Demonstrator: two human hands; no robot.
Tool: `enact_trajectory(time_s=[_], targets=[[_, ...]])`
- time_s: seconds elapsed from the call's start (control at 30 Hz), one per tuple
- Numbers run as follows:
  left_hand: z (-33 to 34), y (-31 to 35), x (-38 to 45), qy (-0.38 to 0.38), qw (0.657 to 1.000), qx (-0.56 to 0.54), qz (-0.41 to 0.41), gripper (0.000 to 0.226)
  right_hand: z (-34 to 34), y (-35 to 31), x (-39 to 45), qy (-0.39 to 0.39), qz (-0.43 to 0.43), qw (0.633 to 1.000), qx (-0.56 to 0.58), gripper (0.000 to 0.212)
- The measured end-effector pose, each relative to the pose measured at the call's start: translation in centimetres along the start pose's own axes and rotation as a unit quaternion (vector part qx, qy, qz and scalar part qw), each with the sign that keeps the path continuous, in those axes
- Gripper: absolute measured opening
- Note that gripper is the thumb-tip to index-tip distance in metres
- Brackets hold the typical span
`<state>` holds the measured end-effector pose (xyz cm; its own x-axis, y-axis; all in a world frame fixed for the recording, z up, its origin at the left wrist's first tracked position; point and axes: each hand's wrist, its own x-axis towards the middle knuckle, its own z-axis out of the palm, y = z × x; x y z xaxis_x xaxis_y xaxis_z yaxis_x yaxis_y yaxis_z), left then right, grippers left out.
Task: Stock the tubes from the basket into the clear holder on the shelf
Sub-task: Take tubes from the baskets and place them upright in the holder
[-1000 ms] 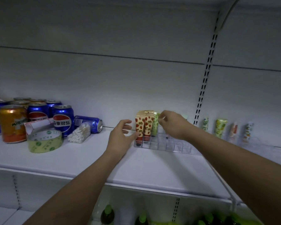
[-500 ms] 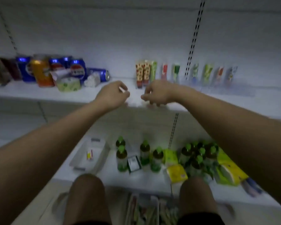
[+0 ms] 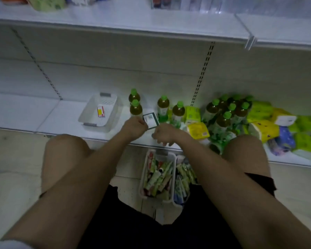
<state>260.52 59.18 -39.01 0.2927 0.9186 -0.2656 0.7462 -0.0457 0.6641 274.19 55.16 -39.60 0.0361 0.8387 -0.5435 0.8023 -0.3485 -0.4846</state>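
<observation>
The left hand (image 3: 134,127) and the right hand (image 3: 164,134) hang side by side above the lower shelf's (image 3: 61,115) front edge, each with fingers loosely curled and nothing in them. Just nearer — on the floor between the person's knees — the white basket (image 3: 157,177) is full of tubes (image 3: 155,178) lying jumbled. Beyond the hands stand green-capped bottles (image 3: 162,106) and an almost empty clear bin (image 3: 101,111), and far above on the upper shelf (image 3: 115,17) only the base of the clear holder (image 3: 196,4) shows at the frame's top edge
</observation>
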Motion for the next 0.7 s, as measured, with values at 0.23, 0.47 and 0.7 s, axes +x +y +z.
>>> enact_trajectory(time_s=[0.23,0.47,0.7], targets=[[9.6,-9.0,1.5,-0.127,0.98,-0.008,-0.151,0.014,9.8,10.3,3.8,-0.064,0.088,0.993,0.042,0.015],[16.0,-14.7,1.6,-0.177,0.966,0.042,-0.185,0.023,14.1,15.0,6.3,-0.089,0.103,0.99,0.028,0.039],[20.9,-17.5,1.6,-0.253,0.949,0.109,-0.154,0.037,18.0,16.0,8.4,-0.112,0.056,0.988,-0.093,0.015]])
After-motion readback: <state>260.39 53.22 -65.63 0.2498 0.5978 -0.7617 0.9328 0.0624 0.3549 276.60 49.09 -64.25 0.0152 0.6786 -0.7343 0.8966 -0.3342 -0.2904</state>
